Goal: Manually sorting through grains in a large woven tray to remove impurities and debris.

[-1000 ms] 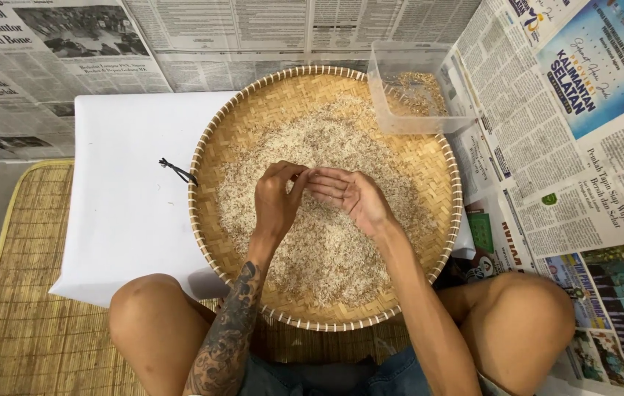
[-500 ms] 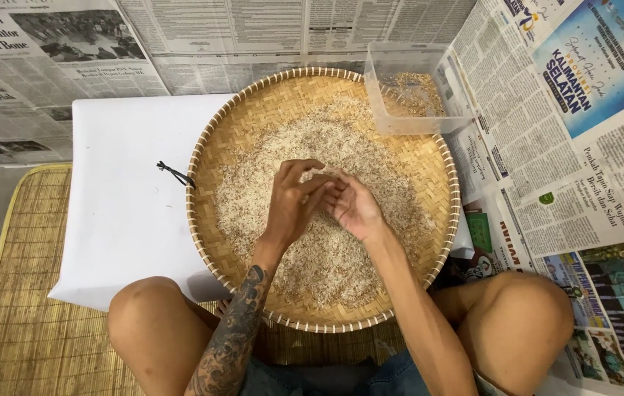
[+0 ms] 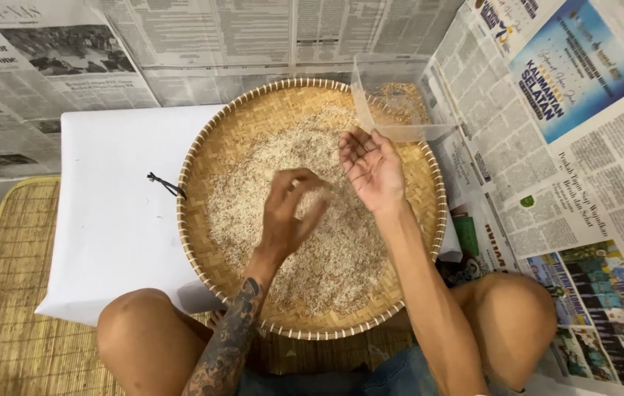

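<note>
Sorting step: rice (image 3: pixel 304 220) spread across woven tray (image 3: pixel 202 220), left hand (image 3: pixel 290 213) hovering blurred, grip bunched, contents unclear; right hand (image 3: pixel 372 170) palm-up, grip spread, near clear tub (image 3: pixel 392 103); next move likely needs careful tipping into it.

Left forearm tattooed; arms, knees bare; blue denim shorts (image 3: pixel 392 378).

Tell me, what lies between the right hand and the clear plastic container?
In the head view, only a short stretch of rice on the woven tray separates the right hand from the clear container.
</note>
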